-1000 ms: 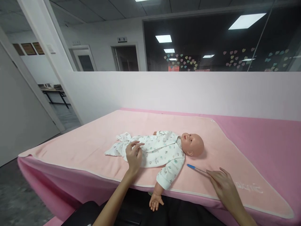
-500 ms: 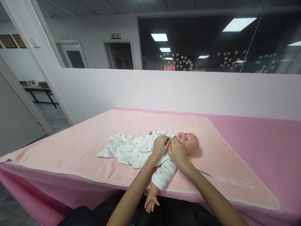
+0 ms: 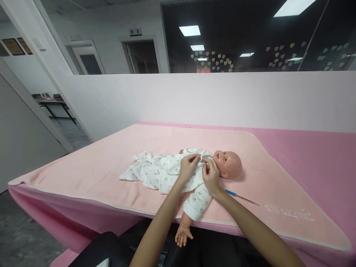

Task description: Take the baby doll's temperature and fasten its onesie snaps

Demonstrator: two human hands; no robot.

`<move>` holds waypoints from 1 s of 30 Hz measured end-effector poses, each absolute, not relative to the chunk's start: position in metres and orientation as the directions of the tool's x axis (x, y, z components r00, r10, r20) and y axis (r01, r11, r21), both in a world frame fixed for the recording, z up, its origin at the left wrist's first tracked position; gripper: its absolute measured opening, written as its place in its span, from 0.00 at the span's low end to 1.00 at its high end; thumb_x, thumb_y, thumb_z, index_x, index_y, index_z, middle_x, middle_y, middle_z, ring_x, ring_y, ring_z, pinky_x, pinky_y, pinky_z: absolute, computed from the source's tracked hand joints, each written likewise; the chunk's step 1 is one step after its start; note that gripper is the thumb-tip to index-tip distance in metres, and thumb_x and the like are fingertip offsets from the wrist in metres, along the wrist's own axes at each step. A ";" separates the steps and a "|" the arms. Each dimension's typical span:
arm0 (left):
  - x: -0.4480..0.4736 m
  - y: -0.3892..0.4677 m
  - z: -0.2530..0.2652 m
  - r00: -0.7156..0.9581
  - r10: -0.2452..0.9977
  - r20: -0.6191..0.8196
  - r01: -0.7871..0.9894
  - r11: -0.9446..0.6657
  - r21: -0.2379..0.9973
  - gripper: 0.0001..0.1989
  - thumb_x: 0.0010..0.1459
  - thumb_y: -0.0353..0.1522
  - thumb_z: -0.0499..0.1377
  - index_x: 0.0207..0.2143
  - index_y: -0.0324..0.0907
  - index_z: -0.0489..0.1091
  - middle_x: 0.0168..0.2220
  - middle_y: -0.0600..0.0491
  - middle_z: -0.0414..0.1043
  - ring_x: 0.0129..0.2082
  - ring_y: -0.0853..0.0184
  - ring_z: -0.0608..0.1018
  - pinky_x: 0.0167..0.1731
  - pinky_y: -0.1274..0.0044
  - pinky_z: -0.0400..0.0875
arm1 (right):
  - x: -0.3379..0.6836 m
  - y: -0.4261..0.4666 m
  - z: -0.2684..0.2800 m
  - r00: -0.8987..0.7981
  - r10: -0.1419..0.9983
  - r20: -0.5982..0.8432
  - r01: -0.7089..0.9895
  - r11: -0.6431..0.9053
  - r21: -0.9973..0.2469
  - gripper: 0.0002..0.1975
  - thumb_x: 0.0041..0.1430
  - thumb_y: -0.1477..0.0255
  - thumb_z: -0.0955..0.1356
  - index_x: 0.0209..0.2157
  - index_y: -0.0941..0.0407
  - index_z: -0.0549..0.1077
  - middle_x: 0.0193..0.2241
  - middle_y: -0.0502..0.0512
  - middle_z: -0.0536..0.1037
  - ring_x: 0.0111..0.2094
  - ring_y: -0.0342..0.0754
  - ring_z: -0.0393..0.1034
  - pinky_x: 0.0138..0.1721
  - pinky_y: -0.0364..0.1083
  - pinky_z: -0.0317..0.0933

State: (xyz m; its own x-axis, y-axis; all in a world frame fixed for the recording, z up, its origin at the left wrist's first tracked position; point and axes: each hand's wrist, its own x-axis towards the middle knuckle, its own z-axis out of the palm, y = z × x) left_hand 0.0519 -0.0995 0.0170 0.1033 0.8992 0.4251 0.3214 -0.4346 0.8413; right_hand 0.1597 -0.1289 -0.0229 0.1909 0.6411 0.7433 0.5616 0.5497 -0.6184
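A baby doll [image 3: 228, 165] lies on its back on a peach mat, head to the right, dressed in a white printed outfit [image 3: 169, 172]. My left hand [image 3: 189, 166] is over its chest, fingers pinched on a thin white tie string [image 3: 200, 158] near the neckline. Close by on the right, my right hand [image 3: 211, 177] is closed at the collar, thumb and fingers together on the string's other part. The doll's near arm [image 3: 185, 224] hangs over the table's front edge. A thin stick with a blue end [image 3: 241, 197] lies beside my right forearm.
The peach mat [image 3: 111, 159] covers much of the pink-draped table [image 3: 319, 159]. A white half wall [image 3: 222, 100] with glass above it stands behind. To the far left, a small table [image 3: 55, 104] holds items.
My hands have drawn slightly apart, and a white string now shows between them. The view has tilted down a little, and the stick's blue end has come into sight.
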 end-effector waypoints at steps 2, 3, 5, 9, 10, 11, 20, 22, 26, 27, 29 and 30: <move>0.051 -0.100 0.018 0.154 0.899 0.411 0.279 -0.439 0.854 0.15 0.53 0.38 0.53 0.35 0.39 0.74 0.33 0.51 0.75 0.35 0.65 0.75 0.37 0.74 0.69 | 0.159 -0.128 -0.022 0.201 0.632 0.748 0.552 0.558 -0.620 0.14 0.59 0.73 0.55 0.41 0.56 0.68 0.36 0.58 0.73 0.37 0.48 0.68 0.38 0.47 0.64; 0.050 -0.100 0.019 0.187 0.894 0.406 0.261 -0.444 0.857 0.15 0.53 0.38 0.53 0.35 0.39 0.74 0.33 0.50 0.76 0.35 0.64 0.75 0.38 0.74 0.70 | 0.159 -0.127 -0.021 0.196 0.628 0.753 0.554 0.563 -0.614 0.14 0.59 0.73 0.55 0.40 0.56 0.69 0.36 0.58 0.73 0.37 0.48 0.68 0.38 0.47 0.64; 0.050 -0.100 0.019 0.244 0.886 0.394 0.236 -0.449 0.862 0.14 0.53 0.37 0.53 0.35 0.39 0.75 0.33 0.50 0.76 0.36 0.64 0.75 0.38 0.73 0.70 | 0.159 -0.126 -0.020 0.173 0.630 0.757 0.565 0.567 -0.600 0.15 0.60 0.73 0.55 0.40 0.55 0.69 0.35 0.57 0.73 0.37 0.48 0.68 0.39 0.47 0.64; 0.049 -0.100 0.019 0.287 0.881 0.375 0.206 -0.439 0.875 0.14 0.53 0.36 0.53 0.36 0.39 0.75 0.34 0.51 0.76 0.36 0.65 0.75 0.38 0.74 0.70 | 0.160 -0.125 -0.016 0.151 0.657 0.738 0.598 0.534 -0.598 0.14 0.60 0.73 0.55 0.39 0.55 0.69 0.34 0.56 0.73 0.36 0.47 0.67 0.39 0.47 0.63; 0.049 -0.100 0.019 0.284 0.884 0.372 0.201 -0.434 0.878 0.14 0.53 0.36 0.54 0.35 0.39 0.75 0.34 0.51 0.76 0.36 0.65 0.75 0.38 0.74 0.70 | 0.160 -0.126 -0.015 0.147 0.663 0.734 0.604 0.527 -0.598 0.14 0.59 0.73 0.55 0.39 0.56 0.69 0.34 0.56 0.73 0.36 0.47 0.67 0.39 0.47 0.63; 0.050 -0.100 0.019 0.278 0.886 0.371 0.197 -0.430 0.881 0.14 0.53 0.36 0.54 0.35 0.39 0.75 0.34 0.51 0.76 0.36 0.65 0.75 0.37 0.74 0.70 | 0.160 -0.126 -0.014 0.143 0.668 0.730 0.608 0.523 -0.597 0.14 0.59 0.74 0.55 0.39 0.56 0.68 0.34 0.56 0.72 0.36 0.47 0.67 0.39 0.46 0.63; 0.047 -0.101 0.018 0.284 0.873 0.397 0.197 -0.459 0.866 0.13 0.52 0.35 0.55 0.36 0.40 0.74 0.35 0.51 0.75 0.36 0.65 0.75 0.39 0.74 0.70 | 0.162 -0.125 -0.015 0.147 0.685 0.713 0.572 0.529 -0.626 0.13 0.59 0.75 0.55 0.40 0.56 0.68 0.36 0.57 0.72 0.38 0.47 0.66 0.42 0.46 0.62; 0.046 -0.101 0.018 0.305 0.864 0.400 0.204 -0.470 0.859 0.12 0.51 0.34 0.56 0.37 0.41 0.74 0.36 0.51 0.75 0.37 0.66 0.75 0.40 0.74 0.69 | 0.162 -0.124 -0.016 0.159 0.694 0.702 0.572 0.515 -0.638 0.13 0.59 0.74 0.55 0.40 0.56 0.68 0.37 0.57 0.72 0.40 0.47 0.67 0.42 0.46 0.62; 0.046 -0.100 0.017 0.293 0.871 0.395 0.258 -0.470 0.844 0.12 0.53 0.33 0.54 0.37 0.41 0.73 0.36 0.51 0.75 0.36 0.66 0.74 0.40 0.74 0.68 | 0.162 -0.122 -0.017 0.179 0.682 0.710 0.583 0.507 -0.634 0.12 0.60 0.73 0.56 0.39 0.57 0.68 0.37 0.57 0.73 0.39 0.47 0.67 0.42 0.45 0.62; 0.046 -0.100 0.016 0.293 0.870 0.396 0.265 -0.472 0.841 0.12 0.54 0.33 0.53 0.37 0.41 0.73 0.36 0.51 0.75 0.36 0.66 0.74 0.40 0.74 0.68 | 0.162 -0.122 -0.017 0.180 0.676 0.715 0.588 0.508 -0.629 0.12 0.60 0.73 0.55 0.39 0.57 0.68 0.36 0.57 0.73 0.39 0.47 0.67 0.42 0.45 0.62; 0.046 -0.100 0.016 0.304 0.862 0.406 0.272 -0.487 0.830 0.13 0.55 0.34 0.52 0.38 0.41 0.72 0.37 0.51 0.74 0.37 0.66 0.74 0.40 0.75 0.67 | 0.162 -0.121 -0.018 0.181 0.665 0.725 0.597 0.512 -0.618 0.13 0.61 0.73 0.55 0.39 0.57 0.68 0.35 0.57 0.73 0.38 0.47 0.67 0.41 0.46 0.62; 0.047 -0.099 0.015 0.310 0.856 0.413 0.274 -0.496 0.824 0.12 0.56 0.34 0.51 0.39 0.41 0.72 0.37 0.52 0.74 0.37 0.66 0.73 0.40 0.75 0.67 | 0.162 -0.121 -0.018 0.181 0.660 0.730 0.599 0.514 -0.614 0.12 0.61 0.73 0.55 0.39 0.57 0.68 0.35 0.57 0.73 0.38 0.47 0.67 0.41 0.46 0.62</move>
State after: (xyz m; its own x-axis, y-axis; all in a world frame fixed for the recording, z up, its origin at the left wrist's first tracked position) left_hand 0.0466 -0.0995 0.0151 0.3096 0.8565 0.4130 0.2742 -0.4963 0.8237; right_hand 0.1615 -0.1210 -0.0179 0.1810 0.6595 0.7295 0.5991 0.5144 -0.6136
